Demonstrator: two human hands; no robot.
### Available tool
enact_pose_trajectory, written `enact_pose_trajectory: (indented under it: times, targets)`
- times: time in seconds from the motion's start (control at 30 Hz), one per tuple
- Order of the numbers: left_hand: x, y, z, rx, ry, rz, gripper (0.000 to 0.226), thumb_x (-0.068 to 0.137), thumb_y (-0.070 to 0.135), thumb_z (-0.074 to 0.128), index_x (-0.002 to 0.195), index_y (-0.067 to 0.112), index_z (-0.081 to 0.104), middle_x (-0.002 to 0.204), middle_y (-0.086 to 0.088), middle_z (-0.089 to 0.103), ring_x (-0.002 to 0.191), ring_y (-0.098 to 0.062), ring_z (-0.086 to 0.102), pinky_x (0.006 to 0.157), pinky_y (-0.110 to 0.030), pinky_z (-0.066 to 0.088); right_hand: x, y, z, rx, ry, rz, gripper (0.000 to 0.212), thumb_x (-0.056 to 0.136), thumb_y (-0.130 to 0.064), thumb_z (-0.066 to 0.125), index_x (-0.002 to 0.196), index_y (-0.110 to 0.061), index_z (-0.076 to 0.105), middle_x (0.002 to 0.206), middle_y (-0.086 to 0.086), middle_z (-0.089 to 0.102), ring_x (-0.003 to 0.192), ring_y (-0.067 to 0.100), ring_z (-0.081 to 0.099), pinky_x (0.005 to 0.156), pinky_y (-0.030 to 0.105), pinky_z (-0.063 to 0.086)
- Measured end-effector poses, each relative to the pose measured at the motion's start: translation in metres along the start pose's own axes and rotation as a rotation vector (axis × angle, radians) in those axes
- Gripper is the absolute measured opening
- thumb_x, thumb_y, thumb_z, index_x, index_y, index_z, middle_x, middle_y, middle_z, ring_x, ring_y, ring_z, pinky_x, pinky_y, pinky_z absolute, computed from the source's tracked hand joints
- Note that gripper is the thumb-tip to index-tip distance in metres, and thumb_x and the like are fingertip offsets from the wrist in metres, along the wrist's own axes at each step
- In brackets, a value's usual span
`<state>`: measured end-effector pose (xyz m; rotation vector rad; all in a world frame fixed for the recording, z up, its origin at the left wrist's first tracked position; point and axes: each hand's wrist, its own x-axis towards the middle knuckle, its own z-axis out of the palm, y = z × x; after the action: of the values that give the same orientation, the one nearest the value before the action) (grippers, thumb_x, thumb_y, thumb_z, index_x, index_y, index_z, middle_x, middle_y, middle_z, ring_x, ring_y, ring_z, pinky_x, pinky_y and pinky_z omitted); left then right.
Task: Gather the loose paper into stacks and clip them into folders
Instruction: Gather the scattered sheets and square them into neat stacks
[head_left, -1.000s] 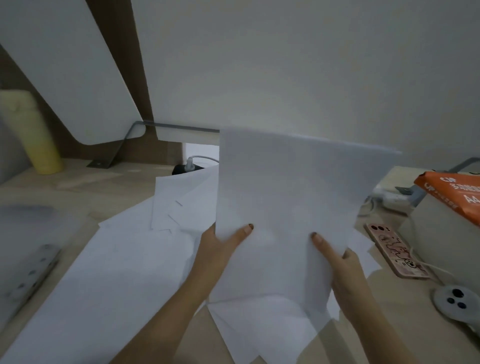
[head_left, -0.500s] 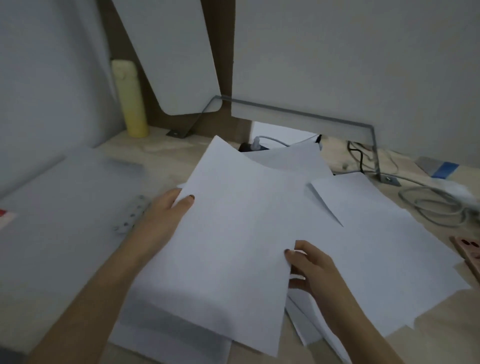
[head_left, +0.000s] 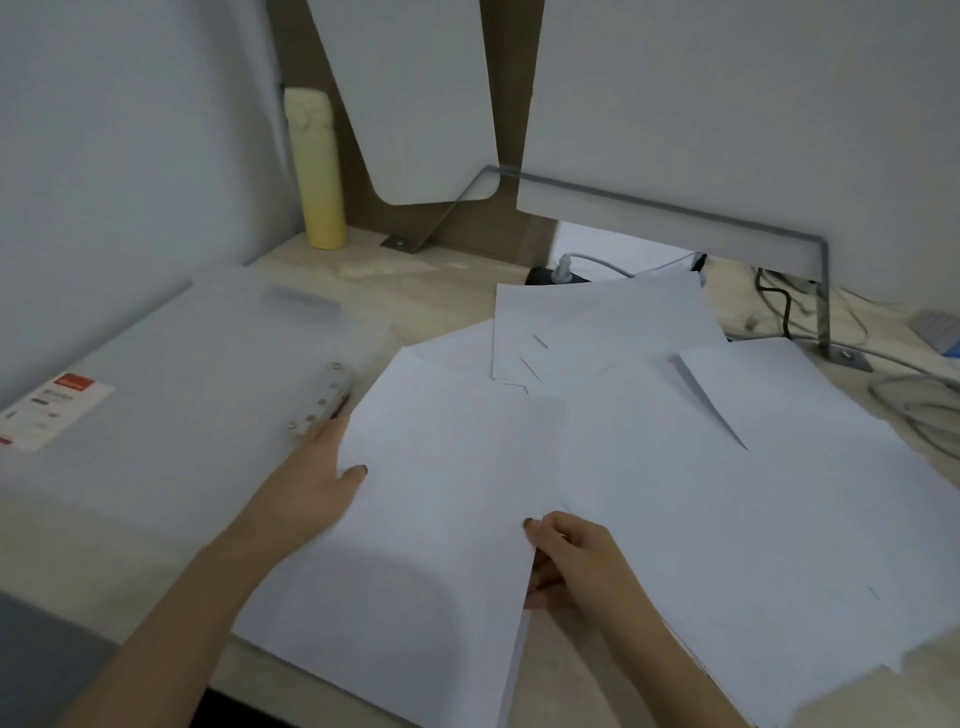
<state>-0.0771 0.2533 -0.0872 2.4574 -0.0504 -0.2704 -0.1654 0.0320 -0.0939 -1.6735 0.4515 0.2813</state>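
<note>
A stack of white paper (head_left: 436, 519) lies on the wooden desk in front of me. My left hand (head_left: 311, 488) holds its left edge, thumb on top and fingers hidden under the sheets. My right hand (head_left: 566, 556) pinches the stack's right edge, thumb on top. More loose sheets (head_left: 753, 493) spread over the desk to the right and behind. A translucent folder (head_left: 171, 395) with a metal clip bar (head_left: 322, 397) lies open-faced at the left, just beyond my left hand.
A yellow bottle (head_left: 316, 166) stands at the back left by the wall. A metal monitor stand (head_left: 727, 234), a power strip (head_left: 558, 274) and cables (head_left: 904, 395) sit at the back right. The desk's front edge (head_left: 291, 691) runs below the stack.
The stack was held up in the air a second ago; now it lies flat on the desk, shifted left towards the folder. My view swung left.
</note>
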Motion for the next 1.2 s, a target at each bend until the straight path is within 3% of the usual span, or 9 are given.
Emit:
enact_pose_trajectory:
  times: [0.17, 0.43, 0.57, 0.7, 0.8, 0.9, 1.0, 1.1, 1.2]
  targets:
    - [0.003, -0.007, 0.009, 0.1, -0.024, 0.009, 0.071, 0.096, 0.021, 0.046, 0.151, 0.01, 0.003, 0.16, -0.002, 0.001, 0.147, -0.017, 0.006, 0.117, -0.031, 0.01, -0.001, -0.003, -0.001, -0.079, 0.001, 0.003, 0.03, 0.094, -0.02, 0.049, 0.072, 0.001, 0.054, 0.067, 0.014, 0.065, 0.05, 0.02, 0.065, 0.052, 0.031, 0.054]
    - [0.003, -0.003, 0.006, 0.09, -0.033, -0.004, 0.061, 0.095, 0.025, 0.048, 0.148, 0.018, 0.019, 0.157, 0.001, 0.016, 0.143, -0.019, 0.022, 0.112, -0.037, 0.024, -0.009, -0.011, -0.036, 0.016, 0.009, 0.032, 0.029, 0.097, -0.019, 0.043, 0.09, 0.001, 0.063, 0.068, 0.016, 0.069, 0.054, 0.021, 0.066, 0.052, 0.026, 0.054]
    - [0.004, 0.022, 0.018, 0.05, 0.042, 0.081, 0.062, 0.095, 0.027, 0.048, 0.149, 0.019, 0.018, 0.159, 0.003, 0.01, 0.146, -0.013, 0.008, 0.116, -0.031, 0.011, -0.015, -0.008, -0.078, 0.071, 0.22, -0.061, 0.026, 0.096, -0.009, 0.041, 0.09, -0.004, 0.066, 0.086, 0.014, 0.07, 0.072, 0.021, 0.069, 0.066, 0.026, 0.057]
    - [0.012, 0.068, 0.039, -0.005, -0.024, 0.253, 0.06, 0.096, 0.03, 0.045, 0.149, 0.025, 0.017, 0.158, 0.011, 0.006, 0.144, -0.006, 0.012, 0.113, -0.026, 0.016, -0.024, 0.007, -0.131, 0.091, 0.48, -0.095, 0.021, 0.094, -0.01, 0.046, 0.102, -0.015, 0.064, 0.112, 0.01, 0.063, 0.104, 0.026, 0.059, 0.096, 0.037, 0.045]
    - [0.024, 0.105, 0.062, -0.019, -0.106, 0.415, 0.056, 0.097, 0.03, 0.045, 0.147, 0.028, 0.02, 0.156, 0.016, 0.013, 0.133, 0.006, 0.021, 0.105, -0.018, 0.02, -0.041, 0.02, -0.167, 0.119, 0.673, -0.036, 0.032, 0.093, -0.012, 0.048, 0.124, -0.016, 0.056, 0.131, 0.008, 0.051, 0.114, 0.023, 0.046, 0.096, 0.035, 0.035]
    - [0.037, 0.139, 0.092, -0.014, -0.21, 0.516, 0.054, 0.097, 0.031, 0.044, 0.147, 0.03, 0.022, 0.156, 0.017, 0.015, 0.14, 0.002, 0.015, 0.11, -0.017, 0.014, -0.06, 0.037, -0.193, 0.238, 0.84, 0.016, 0.041, 0.092, -0.01, 0.05, 0.132, -0.016, 0.049, 0.138, 0.014, 0.043, 0.118, 0.027, 0.042, 0.09, 0.033, 0.037]
    - [0.051, 0.162, 0.121, 0.098, -0.281, 0.544, 0.057, 0.097, 0.039, 0.041, 0.149, 0.028, 0.019, 0.158, 0.012, 0.009, 0.145, -0.005, 0.004, 0.116, -0.025, 0.007, -0.069, 0.05, -0.205, 0.319, 0.875, 0.022, 0.044, 0.089, -0.009, 0.053, 0.131, -0.021, 0.047, 0.143, 0.016, 0.04, 0.13, 0.03, 0.039, 0.106, 0.041, 0.032]
    - [0.062, 0.178, 0.145, 0.33, -0.316, 0.504, 0.064, 0.096, 0.051, 0.031, 0.15, 0.025, 0.01, 0.16, 0.003, 0.0, 0.147, -0.015, -0.003, 0.12, -0.037, 0.001, -0.072, 0.056, -0.213, 0.507, 0.857, -0.02, 0.038, 0.09, -0.005, 0.049, 0.126, -0.02, 0.047, 0.114, 0.016, 0.056, 0.102, 0.025, 0.054, 0.101, 0.037, 0.041]
    - [0.059, 0.188, 0.161, 0.463, -0.369, 0.465, 0.071, 0.092, 0.061, 0.026, 0.151, 0.027, 0.003, 0.16, 0.002, -0.008, 0.147, -0.02, -0.009, 0.119, -0.042, -0.003, -0.071, 0.054, -0.216, 0.836, 0.751, -0.122, 0.024, 0.071, -0.018, 0.074, 0.087, -0.015, 0.056, 0.073, 0.008, 0.051, 0.064, 0.015, 0.054, 0.057, 0.019, 0.055]
